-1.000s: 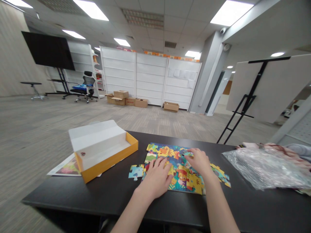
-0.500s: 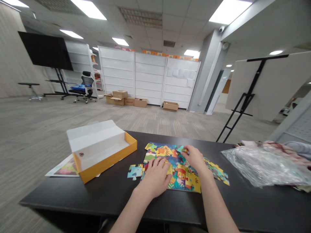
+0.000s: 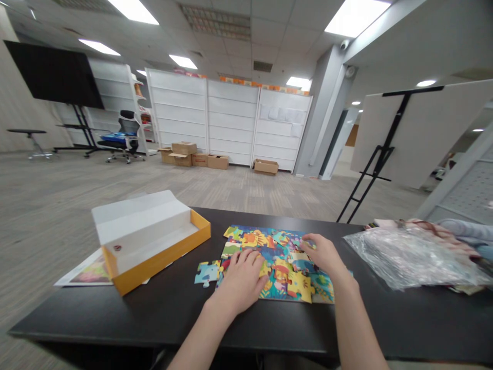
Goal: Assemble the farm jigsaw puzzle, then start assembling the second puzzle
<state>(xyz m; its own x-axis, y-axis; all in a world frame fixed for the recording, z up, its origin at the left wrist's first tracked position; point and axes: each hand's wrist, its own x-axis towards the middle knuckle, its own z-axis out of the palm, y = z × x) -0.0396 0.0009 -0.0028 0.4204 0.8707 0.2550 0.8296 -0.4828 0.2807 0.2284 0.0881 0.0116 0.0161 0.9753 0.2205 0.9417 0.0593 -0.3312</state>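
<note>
My left hand lies flat on the lower left of a colourful jigsaw puzzle, its fingers spread and holding nothing. The puzzle sits mostly assembled on a black table. My right hand rests on the puzzle's right side, its fingertips curled around what looks like a small piece. A loose blue jigsaw piece lies just beyond my left hand, touching or nearly touching the puzzle's left edge. My right forearm hides part of the table beside the puzzle.
An open yellow-and-white puzzle box stands left of the puzzle, partly on a picture sheet. A crumpled clear plastic bag lies to the right, with patterned fabric behind it. The table's front edge runs close to my arms.
My right hand has moved right across the puzzle, now covering the loose pieces there. My left hand stays in place. The whole view has turned slightly right.
</note>
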